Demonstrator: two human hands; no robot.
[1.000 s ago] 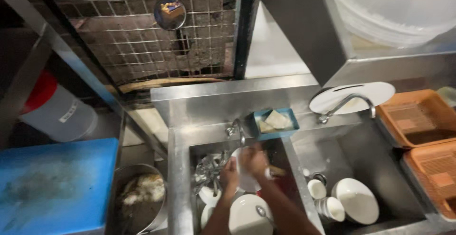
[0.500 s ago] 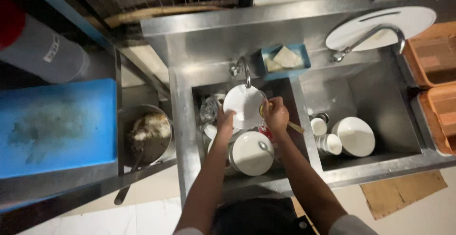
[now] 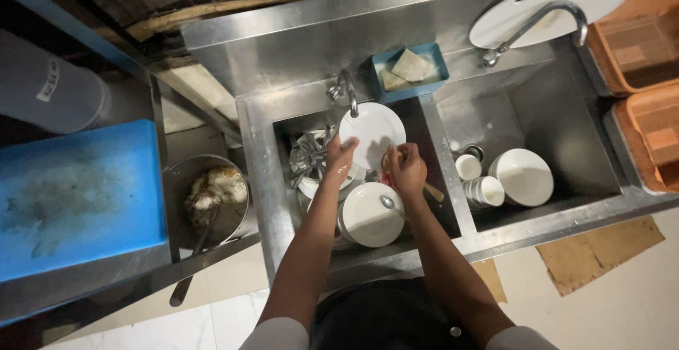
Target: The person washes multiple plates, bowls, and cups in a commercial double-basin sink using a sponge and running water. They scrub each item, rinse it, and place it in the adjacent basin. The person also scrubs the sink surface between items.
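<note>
Steel sink point(image 3: 263, 180): under the tap point(image 3: 348, 88), left hand point(image 3: 339, 158) fingers clamp a white plate point(image 3: 373, 134); right hand point(image 3: 407, 170) fingers closed on a scrubber point(image 3: 387, 158).

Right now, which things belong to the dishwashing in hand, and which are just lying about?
In hand: white plate, held by the left hand; right hand, its grip closed on something I can't identify; left sink basin.

Lying about: blue board, pot of scraps, orange trays, blue soap tray.

Round white plate point(image 3: 373, 132), tilted up under the tap in the left sink basin, rim held at its lower left edge.
</note>
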